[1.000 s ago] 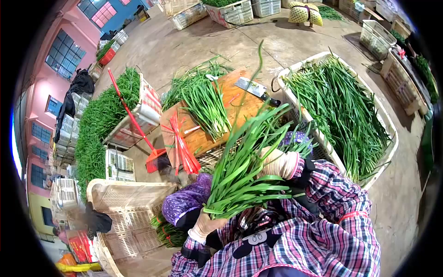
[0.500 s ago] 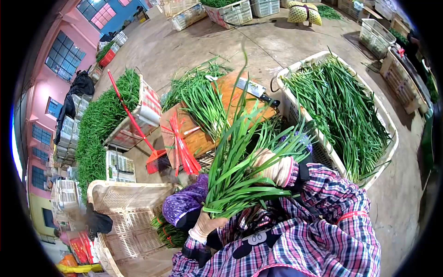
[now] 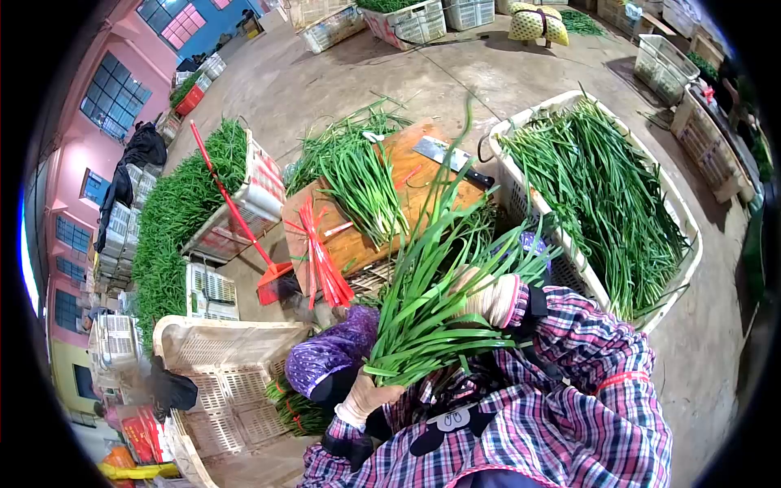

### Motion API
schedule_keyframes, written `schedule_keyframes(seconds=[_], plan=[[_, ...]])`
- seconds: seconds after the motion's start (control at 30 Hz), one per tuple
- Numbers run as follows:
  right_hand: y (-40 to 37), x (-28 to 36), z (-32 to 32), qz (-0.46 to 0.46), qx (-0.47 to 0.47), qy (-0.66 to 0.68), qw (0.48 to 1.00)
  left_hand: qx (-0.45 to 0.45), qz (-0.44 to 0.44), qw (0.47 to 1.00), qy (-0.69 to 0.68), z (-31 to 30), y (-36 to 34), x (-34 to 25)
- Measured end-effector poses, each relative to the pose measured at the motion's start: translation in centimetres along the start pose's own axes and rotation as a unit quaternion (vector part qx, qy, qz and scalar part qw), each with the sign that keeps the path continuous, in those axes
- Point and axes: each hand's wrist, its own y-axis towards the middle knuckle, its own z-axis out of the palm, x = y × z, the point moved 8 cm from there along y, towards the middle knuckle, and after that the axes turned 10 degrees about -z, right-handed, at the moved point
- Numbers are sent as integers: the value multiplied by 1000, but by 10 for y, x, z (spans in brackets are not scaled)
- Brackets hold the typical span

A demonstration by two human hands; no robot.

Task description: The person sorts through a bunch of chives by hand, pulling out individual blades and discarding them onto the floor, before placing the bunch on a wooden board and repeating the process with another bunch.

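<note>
A loose bunch of garlic chives (image 3: pixel 431 313) lies across my lap, long flat leaves pointing up and to the right. My left hand (image 3: pixel 370 397) is closed around its lower left end. My right hand (image 3: pixel 478 294), in a pale glove or cuff, grips the bunch further up, its fingers partly hidden by leaves. In front stands a wooden board (image 3: pixel 423 183) bearing another pile of chives (image 3: pixel 362 183) with pale stems. A cleaver (image 3: pixel 447 154) with a black handle rests on the board's right side. Red strips (image 3: pixel 324 264) lie at its left corner.
To my right is a large white crate (image 3: pixel 695 244) full of chives. A pale crate (image 3: pixel 236 329) at lower left contains several tied bundles (image 3: pixel 289 411). A red-handled dustpan (image 3: pixel 274 276) stands before a crate of greens (image 3: pixel 232 220). More crates line the far floor.
The upper leaf tips of the bunch have swung to the right. Both hands keep their hold, the left one shifting very slightly.
</note>
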Motion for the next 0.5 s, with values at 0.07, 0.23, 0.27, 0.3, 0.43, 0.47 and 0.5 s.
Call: schedule_keyframes(seconds=[0.07, 0.23, 0.27, 0.3, 0.43, 0.47, 0.5], plan=[[1, 19, -6, -88, -30, -110, 990, 15, -1, 1000, -12, 2, 1, 2], [7, 44, -23, -113, -128, -130, 977, -37, 2, 999, -6, 6, -5, -13], [10, 49, -30, -98, -148, -117, 977, -37, 1, 999, -6, 3, -3, -9], [2, 17, -16, -8, -205, 132, 970, -19, 7, 1000, -21, 0, 0, -3], [7, 17, 1, -39, -110, -165, 979, -8, 11, 1000, -25, 0, 0, -4], [6, 2, 8, -30, -124, -144, 981, -13, 8, 1000, -26, -1, -1, -4], [3, -10, 15, -21, -139, -120, 983, -13, 7, 1000, -27, -1, -1, -3]])
